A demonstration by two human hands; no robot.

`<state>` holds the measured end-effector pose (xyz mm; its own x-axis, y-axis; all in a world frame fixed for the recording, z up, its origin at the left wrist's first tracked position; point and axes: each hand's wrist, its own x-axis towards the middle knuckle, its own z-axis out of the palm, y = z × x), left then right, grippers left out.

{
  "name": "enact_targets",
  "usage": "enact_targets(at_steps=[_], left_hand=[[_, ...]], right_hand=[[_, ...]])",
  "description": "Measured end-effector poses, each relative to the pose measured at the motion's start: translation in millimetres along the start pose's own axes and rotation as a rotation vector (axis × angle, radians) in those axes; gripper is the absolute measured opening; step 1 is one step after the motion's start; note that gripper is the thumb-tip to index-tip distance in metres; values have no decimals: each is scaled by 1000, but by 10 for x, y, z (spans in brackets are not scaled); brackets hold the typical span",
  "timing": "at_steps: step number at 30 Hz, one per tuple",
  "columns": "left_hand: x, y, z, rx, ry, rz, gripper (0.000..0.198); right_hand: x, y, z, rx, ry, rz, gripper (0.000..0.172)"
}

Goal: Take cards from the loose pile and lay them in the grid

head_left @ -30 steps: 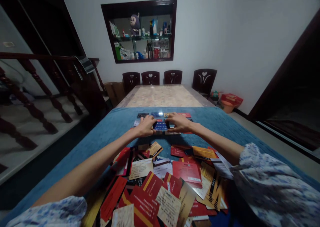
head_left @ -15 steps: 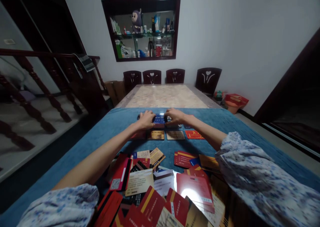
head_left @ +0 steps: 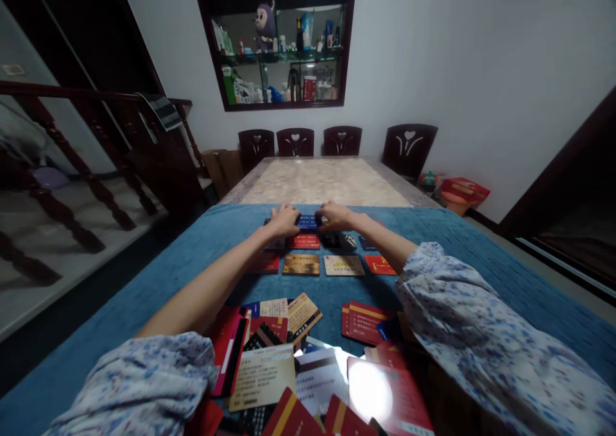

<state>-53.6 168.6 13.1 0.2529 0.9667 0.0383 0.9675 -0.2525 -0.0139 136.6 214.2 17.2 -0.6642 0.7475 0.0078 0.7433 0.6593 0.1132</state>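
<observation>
A blue card (head_left: 308,221) lies at the far side of the blue cloth, between my two hands. My left hand (head_left: 285,220) has its fingers curled on the card's left end. At the right end, my right hand (head_left: 333,217) grips it with thumb and fingers. Just nearer are a red card (head_left: 305,241) and a black card (head_left: 339,241). The closest row holds a gold card (head_left: 301,265), a cream card (head_left: 344,265), a red card (head_left: 382,265) and another red card (head_left: 264,264) partly behind my left arm.
A loose heap of cards, including a cream one (head_left: 262,375) and a glossy red one (head_left: 389,394), spreads near me between my forearms. The blue cloth (head_left: 192,256) covers this end of the table (head_left: 312,179). Dark chairs (head_left: 295,142) stand beyond.
Both hands have shifted slightly farther away with the blue card. The red card and black card in the row before it show more fully, and my view has tilted down a little.
</observation>
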Motion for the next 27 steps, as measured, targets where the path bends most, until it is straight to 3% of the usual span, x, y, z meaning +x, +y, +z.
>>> enact_targets(at_steps=[8,17,27], left_hand=[[220,-64,107,-12,-53,-35,45],[291,-68,99,-12,-135,-43,39],[340,-80,92,5,-170,-27,30]], right_hand=[[162,28,53,-48,-50,32,46],[310,107,99,16,-155,78,43],[325,-46,9,8,-217,140,41]])
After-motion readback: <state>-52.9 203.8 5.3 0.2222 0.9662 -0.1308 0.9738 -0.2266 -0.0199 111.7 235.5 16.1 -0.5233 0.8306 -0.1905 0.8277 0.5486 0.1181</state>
